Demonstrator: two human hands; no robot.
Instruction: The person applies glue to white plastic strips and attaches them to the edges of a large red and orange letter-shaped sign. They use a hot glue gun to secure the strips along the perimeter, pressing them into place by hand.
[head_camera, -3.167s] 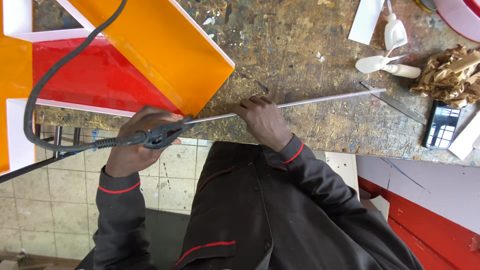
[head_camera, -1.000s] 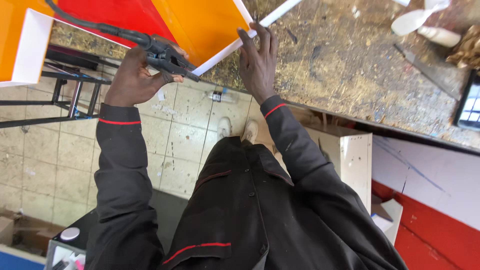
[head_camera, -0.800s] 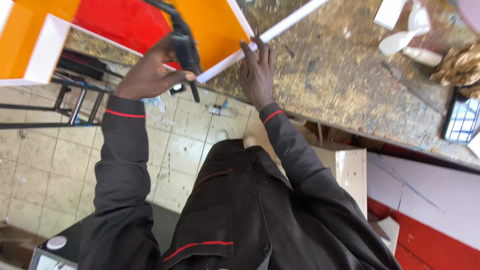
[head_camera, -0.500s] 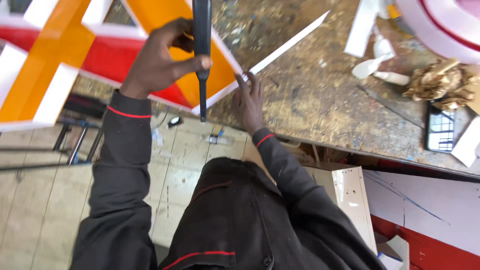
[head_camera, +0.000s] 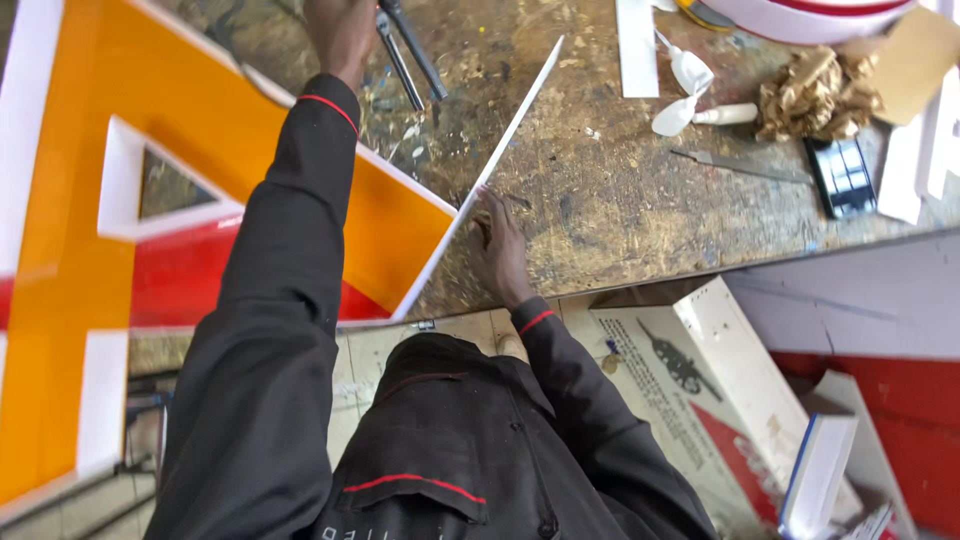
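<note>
A sign-making workshop, by every mark. Scarred, paint-flecked desk (head_camera: 640, 200), scraped and stained all over. Big orange letter (head_camera: 70, 280) with white edging and red panel lying across it, a thin white strip (head_camera: 500, 150) along its edge. Offcuts of white sheet (head_camera: 636, 45), a blade (head_camera: 735, 165), crumpled brown paper (head_camera: 815, 95) and a squeeze tube (head_camera: 725, 113) strewn about. Tiled floor (head_camera: 380, 345) below, more red and white panels (head_camera: 880, 400) stacked beside the desk.
</note>
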